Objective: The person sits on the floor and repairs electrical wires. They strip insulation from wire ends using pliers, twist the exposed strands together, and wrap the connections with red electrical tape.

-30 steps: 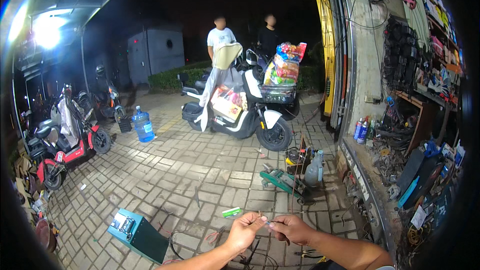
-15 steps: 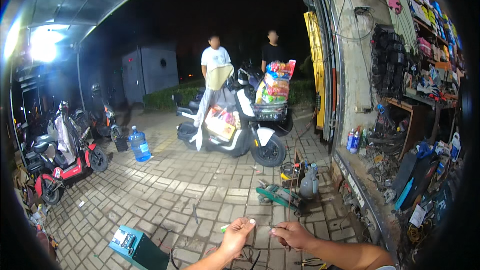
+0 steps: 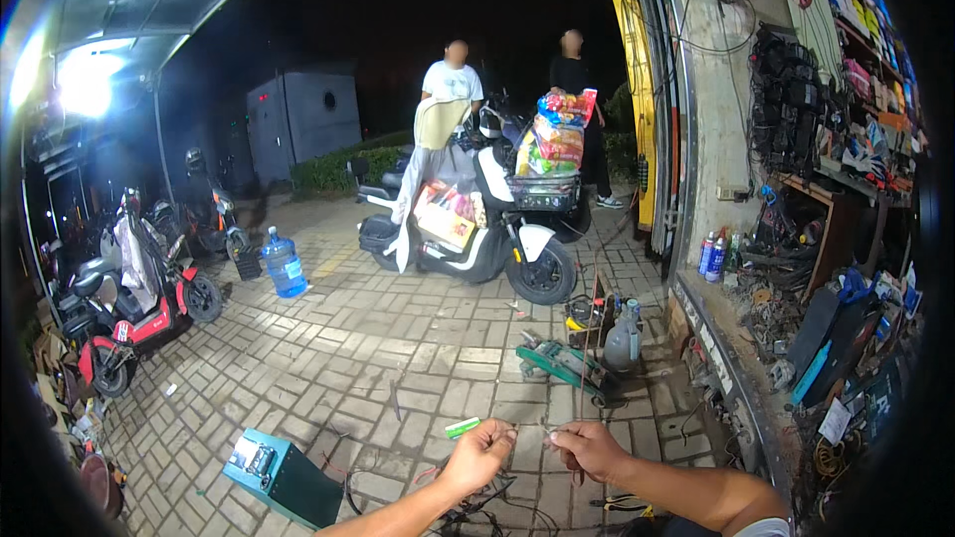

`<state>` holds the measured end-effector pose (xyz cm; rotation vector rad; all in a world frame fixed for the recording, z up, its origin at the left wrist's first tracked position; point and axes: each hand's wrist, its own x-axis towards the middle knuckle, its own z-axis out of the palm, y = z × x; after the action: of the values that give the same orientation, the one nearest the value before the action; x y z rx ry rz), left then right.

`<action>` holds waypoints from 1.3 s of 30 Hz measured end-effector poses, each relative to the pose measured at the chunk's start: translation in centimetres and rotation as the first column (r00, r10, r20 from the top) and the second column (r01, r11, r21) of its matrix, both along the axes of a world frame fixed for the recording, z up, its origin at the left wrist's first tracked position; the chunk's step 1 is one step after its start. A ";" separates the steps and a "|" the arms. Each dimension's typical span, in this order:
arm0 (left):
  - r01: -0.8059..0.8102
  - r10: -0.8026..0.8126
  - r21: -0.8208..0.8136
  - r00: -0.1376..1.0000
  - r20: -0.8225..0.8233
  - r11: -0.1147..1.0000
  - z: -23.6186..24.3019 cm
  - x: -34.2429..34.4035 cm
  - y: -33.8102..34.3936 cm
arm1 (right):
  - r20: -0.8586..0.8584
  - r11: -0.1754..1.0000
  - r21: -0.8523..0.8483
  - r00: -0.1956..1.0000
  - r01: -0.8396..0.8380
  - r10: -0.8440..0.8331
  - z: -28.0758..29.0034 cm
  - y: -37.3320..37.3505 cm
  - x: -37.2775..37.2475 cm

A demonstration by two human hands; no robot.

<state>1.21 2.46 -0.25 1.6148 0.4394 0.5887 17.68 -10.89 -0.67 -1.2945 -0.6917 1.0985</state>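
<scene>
Both hands are held close together at the lower middle, above the brick paving. My left hand (image 3: 482, 453) is closed in a pinch, thumb against the fingers. Just to its right, across a narrow gap, my right hand (image 3: 589, 449) pinches too. Whatever either holds is too small to make out. A small green and white packet (image 3: 463, 428) lies beyond my left hand. Dark cables (image 3: 485, 509) are tangled on the ground below the hands. Yellow-handled pliers (image 3: 625, 505) lie under my right forearm. To the left stands a teal metal box (image 3: 288, 482) with wires beside it.
Ahead stand a green floor jack (image 3: 562, 366), a grey bottle (image 3: 623, 338) and a loaded white scooter (image 3: 487, 209), with two people behind it. A blue water jug (image 3: 285, 264) and red scooter (image 3: 149, 323) are left. Cluttered shelves (image 3: 856, 70) line the right.
The whole view has shifted slightly. Both hands sit a little higher in the picture, still pinched and apart. More of the green and white packet shows.
</scene>
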 end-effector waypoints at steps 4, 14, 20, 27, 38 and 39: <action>0.032 -0.029 -0.175 0.999 0.019 0.984 -0.5 0.0 -0.6 | -0.042 1.000 -0.005 0.999 -0.018 0.018 -1.0 0.1 0.4; 0.072 -0.073 -0.430 0.997 0.016 0.900 -0.5 0.9 -0.4 | -0.059 1.000 -0.013 0.998 0.026 -0.026 -0.8 0.6 0.4; 0.183 -0.147 -0.439 0.983 0.114 0.880 -1.1 0.5 0.1 | -0.143 0.998 0.050 0.989 0.040 -0.033 -0.4 0.9 1.0; 0.113 -0.076 -0.473 0.992 0.097 0.873 -2.3 0.6 0.3 | -0.207 1.000 -0.014 0.978 0.028 -0.030 -2.1 2.0 0.9; 0.183 -0.091 -0.606 0.980 0.179 0.774 -0.9 2.2 -0.3 | -0.096 0.984 0.026 0.980 0.175 -0.171 0.7 1.2 -0.2; 0.181 -0.088 -0.601 0.980 0.180 0.778 -0.1 1.6 -0.4 | -0.112 0.994 0.014 0.988 0.108 -0.106 2.0 0.9 -0.8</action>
<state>2.83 2.05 -0.38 0.9537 0.3547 0.3877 16.93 -9.99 1.32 -1.2291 -0.5432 1.0648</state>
